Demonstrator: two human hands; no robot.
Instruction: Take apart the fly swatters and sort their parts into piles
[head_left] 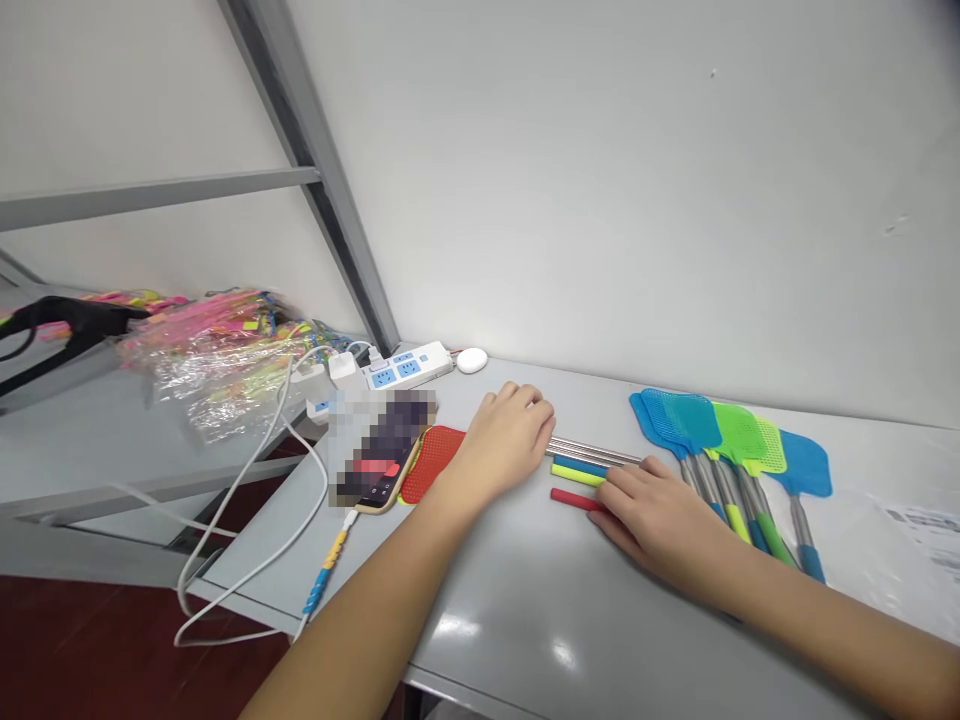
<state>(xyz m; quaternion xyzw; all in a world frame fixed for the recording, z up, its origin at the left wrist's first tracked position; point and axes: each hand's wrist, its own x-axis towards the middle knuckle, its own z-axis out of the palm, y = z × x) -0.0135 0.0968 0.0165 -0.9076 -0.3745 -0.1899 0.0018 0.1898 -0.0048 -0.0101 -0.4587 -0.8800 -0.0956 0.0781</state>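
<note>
Several fly swatters lie crosswise on the grey table. A red mesh head [433, 464] shows at the left, partly under my left wrist. My left hand [514, 430] is closed, fingers curled down by the left ends of the thin metal rods [589, 452]; what is inside it is hidden. My right hand [656, 510] curls over the coloured grips: a blue grip [579, 466], a yellow-green grip [576, 475] and a red grip [574, 499]. Its fingers close on them, and their right ends are covered by the hand.
Fanned-out blue swatters [679, 418] and green swatters [739, 432] lie to the right, beside a clear plastic sheet [892, 510]. At the left are a phone [394, 460] on a cable, a power strip [409, 368], a white round object [472, 360] and bagged colourful items [225, 350].
</note>
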